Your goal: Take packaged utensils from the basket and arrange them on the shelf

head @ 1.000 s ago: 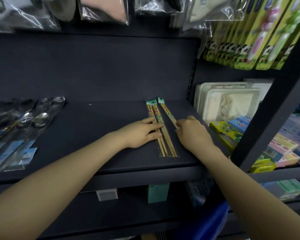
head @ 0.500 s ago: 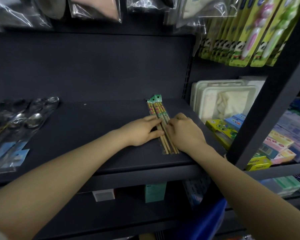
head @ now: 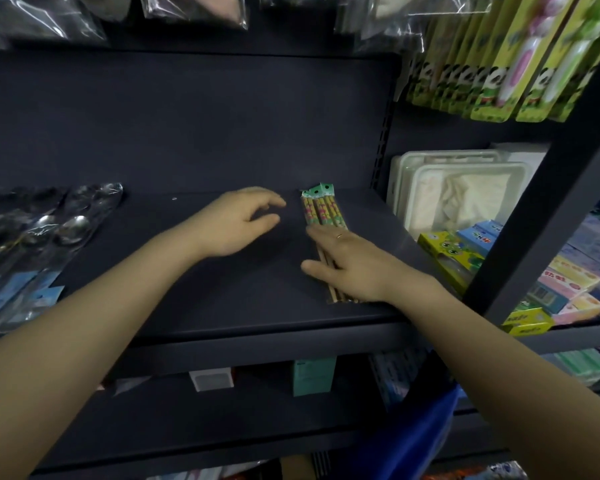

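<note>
Chopstick packs (head: 323, 216) squared up on the shelf (head: 222, 306)

The left hand (head: 236, 223) has been lifted away, spread; the right hand (head: 350, 265) is pressed flat on them.

Dim, soft focus, wide-angle edge distortion

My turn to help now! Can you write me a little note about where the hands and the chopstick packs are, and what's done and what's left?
Left hand: open, lifted just off the shelf, holding nothing, a gap between it and the packs.
Right hand: lying flat on the chopstick packs, pressing their lower half.
The packs lie side by side at the right end of the shelf, green tops toward the back.
Spoon packs lie at the left end.
Done: these chopsticks are placed and lined up.
Left: more packs, probably; the basket is not clearly in view.
</note>
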The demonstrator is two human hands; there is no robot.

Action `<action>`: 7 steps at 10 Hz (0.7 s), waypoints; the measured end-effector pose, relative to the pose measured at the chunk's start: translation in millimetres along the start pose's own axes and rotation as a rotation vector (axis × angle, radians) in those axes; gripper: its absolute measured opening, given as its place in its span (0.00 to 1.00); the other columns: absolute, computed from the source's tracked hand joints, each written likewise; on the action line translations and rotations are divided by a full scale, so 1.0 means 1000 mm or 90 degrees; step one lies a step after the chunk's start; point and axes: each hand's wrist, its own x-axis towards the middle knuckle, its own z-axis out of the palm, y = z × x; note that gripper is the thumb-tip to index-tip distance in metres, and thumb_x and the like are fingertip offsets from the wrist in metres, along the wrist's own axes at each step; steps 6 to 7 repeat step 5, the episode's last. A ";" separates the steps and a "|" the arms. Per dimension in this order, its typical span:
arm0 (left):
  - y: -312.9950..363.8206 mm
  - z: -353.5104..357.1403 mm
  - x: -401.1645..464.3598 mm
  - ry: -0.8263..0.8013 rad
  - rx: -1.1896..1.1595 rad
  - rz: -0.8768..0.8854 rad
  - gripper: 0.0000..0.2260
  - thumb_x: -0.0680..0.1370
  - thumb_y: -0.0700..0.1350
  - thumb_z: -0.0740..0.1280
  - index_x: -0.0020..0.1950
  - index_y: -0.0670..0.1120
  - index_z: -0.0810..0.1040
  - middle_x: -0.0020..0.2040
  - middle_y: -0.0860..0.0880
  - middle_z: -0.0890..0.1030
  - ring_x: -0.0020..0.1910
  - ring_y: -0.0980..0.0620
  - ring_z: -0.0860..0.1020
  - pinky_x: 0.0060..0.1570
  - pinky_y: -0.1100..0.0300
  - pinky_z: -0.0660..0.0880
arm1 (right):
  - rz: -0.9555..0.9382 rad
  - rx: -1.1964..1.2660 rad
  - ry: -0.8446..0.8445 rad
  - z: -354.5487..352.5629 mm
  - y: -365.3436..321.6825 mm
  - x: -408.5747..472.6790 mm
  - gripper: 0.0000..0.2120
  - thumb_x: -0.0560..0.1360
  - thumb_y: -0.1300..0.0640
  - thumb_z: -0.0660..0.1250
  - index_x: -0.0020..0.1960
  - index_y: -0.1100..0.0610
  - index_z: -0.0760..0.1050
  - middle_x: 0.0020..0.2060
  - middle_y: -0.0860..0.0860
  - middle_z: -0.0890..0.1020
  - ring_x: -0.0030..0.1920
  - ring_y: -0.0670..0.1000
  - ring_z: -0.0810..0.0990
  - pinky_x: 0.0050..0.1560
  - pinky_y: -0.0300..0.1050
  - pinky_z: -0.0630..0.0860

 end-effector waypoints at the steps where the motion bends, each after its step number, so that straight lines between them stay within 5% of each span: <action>1: 0.002 0.009 -0.012 -0.019 0.031 0.034 0.14 0.77 0.44 0.63 0.62 0.44 0.75 0.63 0.47 0.75 0.62 0.51 0.73 0.58 0.70 0.62 | 0.013 -0.067 -0.058 0.007 0.000 0.005 0.33 0.79 0.41 0.51 0.77 0.57 0.46 0.78 0.52 0.46 0.77 0.48 0.45 0.74 0.40 0.43; 3: 0.005 0.020 -0.019 -0.037 0.017 0.021 0.15 0.77 0.47 0.63 0.63 0.47 0.74 0.62 0.50 0.75 0.61 0.52 0.73 0.62 0.61 0.67 | 0.048 -0.088 -0.096 0.001 0.010 0.003 0.31 0.80 0.42 0.46 0.77 0.56 0.43 0.78 0.50 0.43 0.77 0.47 0.42 0.73 0.39 0.41; 4: 0.005 0.015 -0.023 -0.010 0.020 0.012 0.14 0.77 0.47 0.63 0.62 0.48 0.74 0.62 0.51 0.76 0.59 0.53 0.73 0.58 0.63 0.67 | 0.043 -0.070 -0.061 -0.003 0.008 0.003 0.32 0.79 0.40 0.46 0.77 0.56 0.47 0.78 0.51 0.47 0.77 0.48 0.45 0.74 0.42 0.43; 5: 0.005 0.003 -0.039 0.084 -0.033 -0.008 0.13 0.77 0.44 0.63 0.60 0.46 0.76 0.60 0.51 0.75 0.53 0.53 0.75 0.52 0.64 0.70 | 0.022 -0.016 0.136 -0.009 -0.001 0.004 0.33 0.76 0.38 0.48 0.75 0.56 0.56 0.75 0.54 0.61 0.75 0.52 0.59 0.74 0.51 0.56; 7: 0.005 0.003 -0.039 0.084 -0.033 -0.008 0.13 0.77 0.44 0.63 0.60 0.46 0.76 0.60 0.51 0.75 0.53 0.53 0.75 0.52 0.64 0.70 | 0.022 -0.016 0.136 -0.009 -0.001 0.004 0.33 0.76 0.38 0.48 0.75 0.56 0.56 0.75 0.54 0.61 0.75 0.52 0.59 0.74 0.51 0.56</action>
